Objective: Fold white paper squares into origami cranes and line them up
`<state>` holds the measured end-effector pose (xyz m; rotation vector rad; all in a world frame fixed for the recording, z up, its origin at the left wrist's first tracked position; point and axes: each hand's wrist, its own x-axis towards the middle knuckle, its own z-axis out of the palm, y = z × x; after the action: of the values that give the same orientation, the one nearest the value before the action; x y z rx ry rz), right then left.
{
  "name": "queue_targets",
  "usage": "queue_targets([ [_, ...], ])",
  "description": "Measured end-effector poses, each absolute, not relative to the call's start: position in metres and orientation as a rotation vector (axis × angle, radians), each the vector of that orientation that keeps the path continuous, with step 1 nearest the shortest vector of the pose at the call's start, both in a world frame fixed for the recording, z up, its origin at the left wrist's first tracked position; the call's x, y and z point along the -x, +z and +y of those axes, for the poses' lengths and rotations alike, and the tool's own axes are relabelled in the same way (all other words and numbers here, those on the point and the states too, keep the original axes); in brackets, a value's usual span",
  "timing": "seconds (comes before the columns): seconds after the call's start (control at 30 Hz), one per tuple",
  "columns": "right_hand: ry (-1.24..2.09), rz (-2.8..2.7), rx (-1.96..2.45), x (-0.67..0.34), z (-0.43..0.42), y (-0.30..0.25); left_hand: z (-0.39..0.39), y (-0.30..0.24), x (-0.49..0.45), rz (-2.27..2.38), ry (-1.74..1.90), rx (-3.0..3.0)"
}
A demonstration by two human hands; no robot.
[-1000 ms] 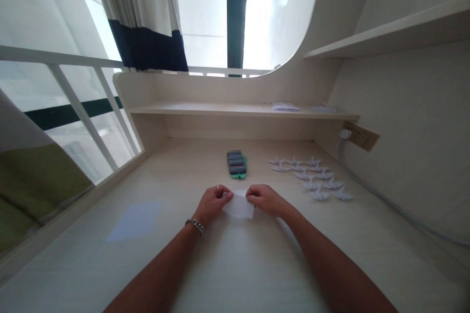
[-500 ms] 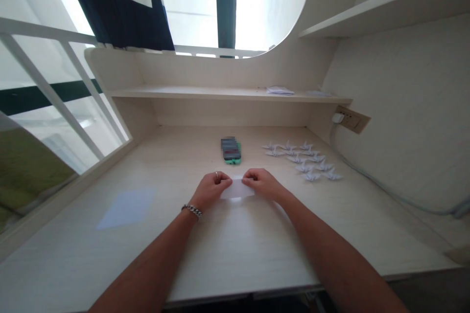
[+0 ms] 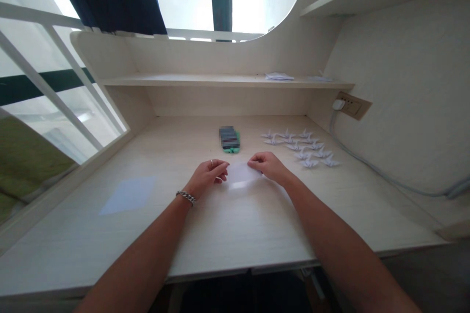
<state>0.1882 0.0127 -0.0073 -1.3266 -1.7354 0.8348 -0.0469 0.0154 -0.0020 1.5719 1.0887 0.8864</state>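
Note:
A small white sheet of paper [image 3: 241, 174] is held just above the desk in front of me. My right hand [image 3: 269, 165] pinches its right top corner between thumb and fingers. Beside the left edge is my left hand [image 3: 210, 175], with a ring and a chain bracelet; its fingers are loosely parted and seem free of the paper. Beyond the sheet lies a dark, green-edged phone-like object [image 3: 230, 140], its surface blurred out. Several folded white paper cranes [image 3: 301, 147] stand in rows to the right.
Another white square of paper [image 3: 128, 195] lies on the desk [image 3: 235, 234] at left. Folded papers [image 3: 279, 77] rest on the shelf [image 3: 176, 81]. A white plug [image 3: 338, 104] sits in the wall socket, its grey cable [image 3: 382, 170] running along the right side.
My left hand has let go of the paper and moved slightly left. My right hand keeps its pinch and has shifted a little right with the sheet. The view has tilted down.

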Motion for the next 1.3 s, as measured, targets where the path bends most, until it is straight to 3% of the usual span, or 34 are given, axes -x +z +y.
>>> queue_targets([
  [0.37,1.279,-1.221,1.216,-0.180,0.013,-0.004,0.021,-0.011,0.042,1.145,1.041,-1.394],
  [0.73,1.318,-1.043,1.164,-0.179,0.010,-0.001,0.023,-0.004,0.047,1.076,1.205,-1.230],
  [0.97,1.754,-1.047,1.026,-0.172,0.006,-0.011,0.015,-0.001,0.033,0.853,1.167,-1.513],
  [1.17,1.498,-1.235,1.185,-0.173,0.005,-0.007,0.010,0.000,0.032,0.956,1.070,-1.293],
  [1.3,1.502,-1.145,1.066,-0.175,0.005,0.001,0.009,0.001,0.033,0.994,1.009,-1.311],
])
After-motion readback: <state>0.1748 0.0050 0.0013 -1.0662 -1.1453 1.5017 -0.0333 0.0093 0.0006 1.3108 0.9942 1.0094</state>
